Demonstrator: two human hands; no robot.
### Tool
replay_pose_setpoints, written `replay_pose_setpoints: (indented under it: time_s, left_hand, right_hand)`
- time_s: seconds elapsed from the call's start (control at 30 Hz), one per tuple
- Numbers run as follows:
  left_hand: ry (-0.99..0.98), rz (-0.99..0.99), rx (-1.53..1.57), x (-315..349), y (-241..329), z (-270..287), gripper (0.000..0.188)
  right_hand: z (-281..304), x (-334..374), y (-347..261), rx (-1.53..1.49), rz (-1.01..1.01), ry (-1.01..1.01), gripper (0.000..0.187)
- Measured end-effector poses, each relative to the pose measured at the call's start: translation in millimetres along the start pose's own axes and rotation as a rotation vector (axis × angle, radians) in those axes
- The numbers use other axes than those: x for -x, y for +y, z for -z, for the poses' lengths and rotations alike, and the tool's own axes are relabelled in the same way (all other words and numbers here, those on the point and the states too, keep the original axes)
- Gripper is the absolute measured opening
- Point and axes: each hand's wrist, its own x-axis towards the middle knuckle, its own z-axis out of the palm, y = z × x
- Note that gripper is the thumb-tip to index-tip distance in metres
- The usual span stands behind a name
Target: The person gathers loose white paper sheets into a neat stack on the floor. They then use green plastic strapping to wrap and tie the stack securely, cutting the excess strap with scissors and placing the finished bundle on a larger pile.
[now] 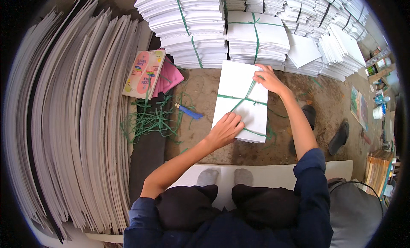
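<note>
On the floor in front of me lies a stack of white sheets (232, 79), with green string (237, 97) wrapped around it crosswise. One strand slants over the top from one hand to the other. My right hand (269, 80) is at the stack's far right corner, fingers pinched on that strand. Nearer to me, my left hand (228, 129) rests low on the stack, its fingers curled closed at the strand's near end. A loose tail of string hangs off the right side of the stack.
Tied white bundles (256, 43) stand piled at the back. Tall upright boards (85, 111) fill the left. Nearby lie a heap of green string (153, 120), a blue-handled cutter (190, 112) and pink printed sheets (145, 75). Dark slippers (339, 138) sit on the right.
</note>
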Motion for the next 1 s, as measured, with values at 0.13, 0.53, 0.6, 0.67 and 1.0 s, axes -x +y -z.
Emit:
replay_pose_setpoints:
  time_s: [0.13, 0.53, 0.6, 0.67, 1.0]
  left_hand:
    - [0.091, 0.012, 0.373, 6, -6, 6, 0.051]
    - [0.772, 0.677, 0.843, 101, 35, -70, 0.074]
    - [0.782, 1.134, 1.357, 121, 50, -129, 0.100]
    - [0.697, 1.487, 2.091, 99, 50, -117, 0.104]
    - [0.737, 1.104, 2.896, 43, 37, -91, 0.093]
  right_hand:
    - [-3, 2, -7, 0.069, 0.017, 0.104, 0.020]
    - [-15, 68, 24, -0.639, -0.320, 0.417, 0.046]
    - [-16, 47, 13, -0.762, -0.361, 0.321, 0.057]
    - [-23, 49, 30, -0.826, -0.431, 0.298, 0.063]
    - [-41, -4, 43, -1.007, -0.584, 0.301, 0.079]
